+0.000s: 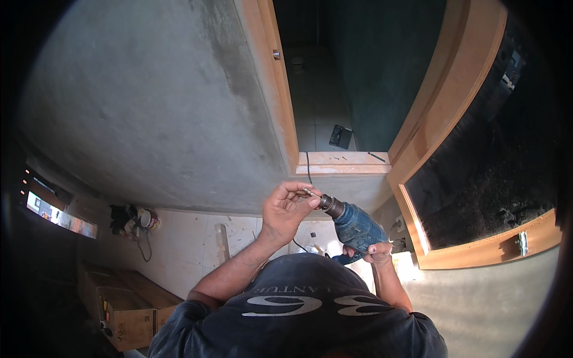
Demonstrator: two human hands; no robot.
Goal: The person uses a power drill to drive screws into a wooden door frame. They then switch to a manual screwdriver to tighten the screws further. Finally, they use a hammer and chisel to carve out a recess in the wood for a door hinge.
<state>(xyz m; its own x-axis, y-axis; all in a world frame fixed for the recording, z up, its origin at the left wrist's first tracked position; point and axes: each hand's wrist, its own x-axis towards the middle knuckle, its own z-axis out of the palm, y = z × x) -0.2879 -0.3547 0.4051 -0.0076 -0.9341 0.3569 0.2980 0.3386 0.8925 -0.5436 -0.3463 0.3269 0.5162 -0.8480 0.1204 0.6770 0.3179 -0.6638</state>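
A blue power drill (360,228) is held in front of my chest, its nose pointing up and to the left. My right hand (377,253) is wrapped round its rear handle. At the other end, the fingers of my left hand (286,209) pinch a thin drill bit (308,192) right at the tip of the dark metal chuck (331,206). How deep the bit sits in the chuck cannot be made out. A dark cord (308,164) hangs over the wooden sill just beyond my left hand.
Small screws and a dark pen-like stick (376,157) lie on the wooden sill (322,169). An open wooden-framed sash (412,209) with dark glass stands at the right. Cardboard boxes (132,325) and a white bucket (149,219) are at the left. A black case (341,136) lies beyond the opening.
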